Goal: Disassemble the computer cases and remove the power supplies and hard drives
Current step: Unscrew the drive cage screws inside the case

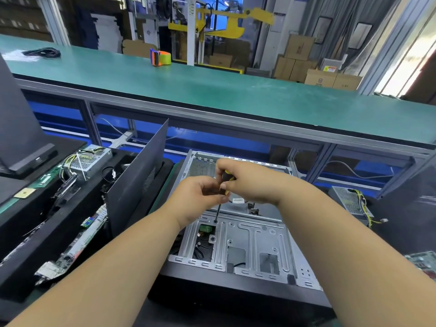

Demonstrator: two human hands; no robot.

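An opened computer case [250, 241] lies on its side in front of me, its bare metal frame facing up. A screwdriver [219, 210] with a yellow and black handle stands almost upright, its tip on a screw in the frame's drive bracket. My right hand [247, 182] grips the top of the handle. My left hand [200, 197] pinches the handle's lower part, just above the shaft. A hard drive's green board [205, 228] shows through an opening under the bracket. A removed power supply [90, 160] lies at the left, another power supply [349, 202] at the right.
A dark side panel [136, 175] stands upright just left of the case. Left of it lie circuit boards [77, 246] and cables on black foam. A green bench [212, 90] runs across behind, with a tape dispenser [160, 57] on it. Cardboard boxes [306, 62] stand beyond.
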